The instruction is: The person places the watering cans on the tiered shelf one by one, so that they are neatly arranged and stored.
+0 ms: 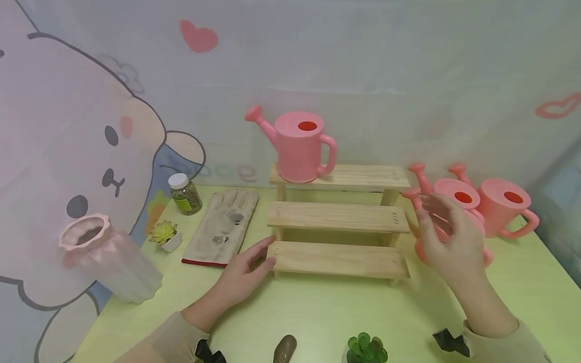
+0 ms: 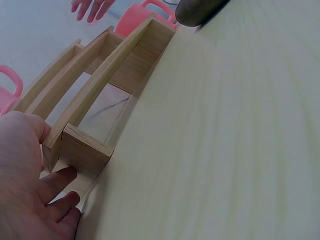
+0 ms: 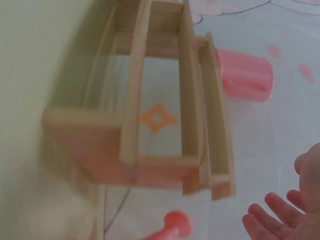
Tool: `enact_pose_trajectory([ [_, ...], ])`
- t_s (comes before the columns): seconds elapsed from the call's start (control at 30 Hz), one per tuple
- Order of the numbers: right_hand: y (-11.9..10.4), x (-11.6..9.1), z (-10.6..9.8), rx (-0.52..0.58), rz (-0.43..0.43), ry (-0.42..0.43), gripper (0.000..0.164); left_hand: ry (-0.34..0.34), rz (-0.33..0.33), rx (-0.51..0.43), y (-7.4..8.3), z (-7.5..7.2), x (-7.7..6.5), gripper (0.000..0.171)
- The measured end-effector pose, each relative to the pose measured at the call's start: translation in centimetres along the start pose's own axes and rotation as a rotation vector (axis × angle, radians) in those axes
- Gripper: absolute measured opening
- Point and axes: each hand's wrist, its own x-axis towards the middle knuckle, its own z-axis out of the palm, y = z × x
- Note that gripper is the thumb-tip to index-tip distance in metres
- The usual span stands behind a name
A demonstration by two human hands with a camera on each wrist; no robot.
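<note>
Slants left forearm (image 1: pixel 201 311) and right forearm (image 1: pixel 489 307) inward | extends left hand (image 1: pixel 242 272) forward, thumb and index finger parted | holds right hand (image 1: pixel 455 239) raised farther right, fingers loosely arched

I'm looking at a small gardening corner laid out on a pale green bench (image 1: pixel 327 312), though whether it belongs to a home or a studio I can't tell from here. Pink watering cans (image 1: pixel 299 156) stand at the right and on a tiered wooden stand (image 1: pixel 338 217) in the middle; a work glove (image 1: pixel 215 227), a small potted succulent (image 1: pixel 164 234) and a fluted vase (image 1: pixel 120 262) are at the left. Behind it all, a creased cloth backdrop (image 1: pixel 363 50) carries a big cartoon animal (image 1: pixel 91 136) and a red heart (image 1: pixel 198 37)
</note>
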Motion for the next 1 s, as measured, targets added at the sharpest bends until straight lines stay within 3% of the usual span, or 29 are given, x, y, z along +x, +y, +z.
enact_pose_trajectory([
  [0.2,2.6,-1.2,-2.2,-0.162,-0.001,0.103,0.046,-0.007,-0.013,0.003,0.1,-0.1,0.1,0.052],
  [0.43,5.3,-2.0,-3.8,-0.278,0.020,0.130,0.049,-0.006,-0.014,-0.009,-0.1,0.0,0.0,0.051],
  [0.6,6.6,-2.6,-4.8,-0.300,0.067,0.131,0.048,-0.015,-0.021,-0.017,-0.1,0.3,-0.1,0.051],
  [0.83,8.7,-3.9,-5.9,-0.341,0.099,0.222,0.043,-0.008,-0.009,-0.006,-0.1,0.3,0.1,0.052],
  [1.0,9.6,-4.4,-6.3,-0.389,0.148,0.220,0.043,-0.008,-0.012,-0.006,-0.3,0.1,0.1,0.052],
])
